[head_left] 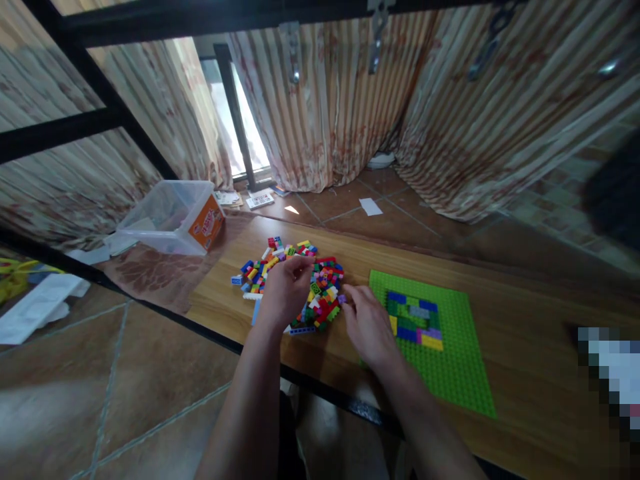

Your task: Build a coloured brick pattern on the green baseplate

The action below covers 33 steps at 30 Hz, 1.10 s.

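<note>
A heap of small building bricks in many colours lies on the wooden table. Over its middle is my left hand, fingers bent together among the bricks; whatever they hold, if anything, is hidden. At the heap's right edge, my right hand pinches a small purple brick between thumb and fingertips. Just right of that hand lies a green studded baseplate. Blue, green, grey, yellow and purple bricks are fixed on it, forming a rough ring around a green middle.
The wooden table has a black metal edge nearest me. A clear plastic box with an orange label stands on a brown cloth at the left. Papers lie on the tiled floor beyond, before striped curtains. Black bars cross the top.
</note>
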Tool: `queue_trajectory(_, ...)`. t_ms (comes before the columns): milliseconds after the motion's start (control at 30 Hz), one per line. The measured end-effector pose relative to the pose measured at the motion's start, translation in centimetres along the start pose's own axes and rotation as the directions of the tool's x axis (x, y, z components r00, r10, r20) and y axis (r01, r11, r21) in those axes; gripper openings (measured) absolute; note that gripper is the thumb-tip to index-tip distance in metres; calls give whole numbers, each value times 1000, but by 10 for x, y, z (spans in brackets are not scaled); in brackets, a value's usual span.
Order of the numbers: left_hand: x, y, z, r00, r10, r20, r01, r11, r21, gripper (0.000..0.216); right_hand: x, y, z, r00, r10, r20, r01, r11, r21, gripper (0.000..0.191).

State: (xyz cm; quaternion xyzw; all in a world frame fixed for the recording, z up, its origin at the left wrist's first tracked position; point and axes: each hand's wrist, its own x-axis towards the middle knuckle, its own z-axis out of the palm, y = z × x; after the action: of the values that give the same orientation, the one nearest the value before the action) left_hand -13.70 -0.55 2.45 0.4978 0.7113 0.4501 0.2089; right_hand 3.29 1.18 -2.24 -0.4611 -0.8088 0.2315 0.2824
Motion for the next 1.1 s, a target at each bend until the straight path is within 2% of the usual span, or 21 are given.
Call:
queue_trajectory(167,0,2,-3,998,57,30,-58,997,54,23,7,0,4,998,25,60,-22,999,-50,25)
queue_trajectory(367,-2,6,3,997,45,65,-50,996,80,24,2,-3,-5,1000,-4,18,3,1000,19,20)
queue_trajectory(467,-5,9,9,993,54,102,-61,996,60,24,-1,0,-27,999,1,-46,2,998,65,20)
queue_trajectory(533,-8,11,14,987,77,141,-86,995,55,23,-3,9,-49,992,48,-119,-37,995,93,19)
queue_trajectory(633,-13,15,24,972,127,196,-143,987,70,24,-9,34,-84,962,172,-211,-144,979,144,20)
queue_trajectory(733,-17,20,34,950,176,258,-204,975,86,27,-17,60,-111,925,310,-220,-271,943,192,23)
queue_trajectory(800,-19,23,39,936,186,298,-225,969,100,27,-23,73,-120,911,354,-211,-307,924,227,24)
queue_trajectory(867,-21,26,43,928,186,324,-232,967,109,27,-29,80,-123,919,358,-166,-313,918,245,24)
queue_trajectory(1000,-24,30,50,912,212,352,-266,957,113,26,-37,84,-119,944,326,-44,-310,927,210,22)
queue_trajectory(1100,-26,31,55,893,234,384,-294,950,104,24,-39,85,-116,945,327,-12,-320,932,172,23)
